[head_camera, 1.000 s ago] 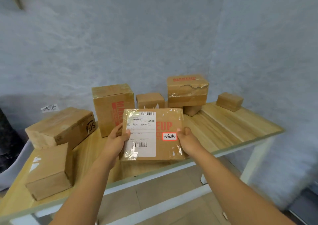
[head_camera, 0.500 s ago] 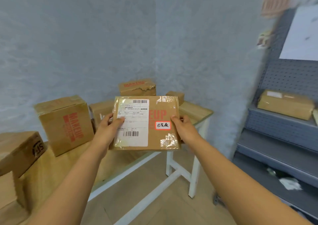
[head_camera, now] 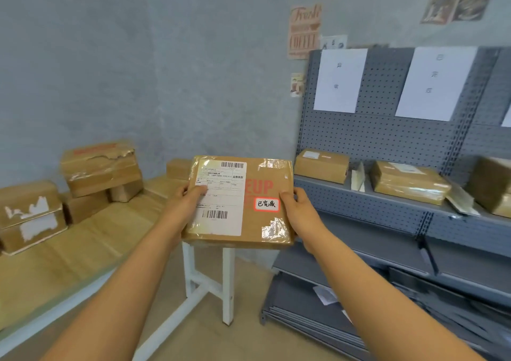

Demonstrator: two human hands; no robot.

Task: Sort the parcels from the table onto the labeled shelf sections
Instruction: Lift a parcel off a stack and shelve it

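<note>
Squarely held flat taped cardboard parcel (head_camera: 257, 192) — left hand (head_camera: 188, 203), right hand (head_camera: 300, 212)

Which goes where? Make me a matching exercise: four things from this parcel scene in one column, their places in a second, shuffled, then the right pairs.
Things:
1. flat parcel
2. torn-top box
3. white shipping label
4. small parcel with a white sticker

Places:
A. on the grey shelf, at its left end
B. stacked on other boxes on the wooden table
C. held between the left hand and the right hand
D. stuck on the left part of the held parcel's face

Pairs: 1-C, 2-B, 3-D, 4-A
</note>
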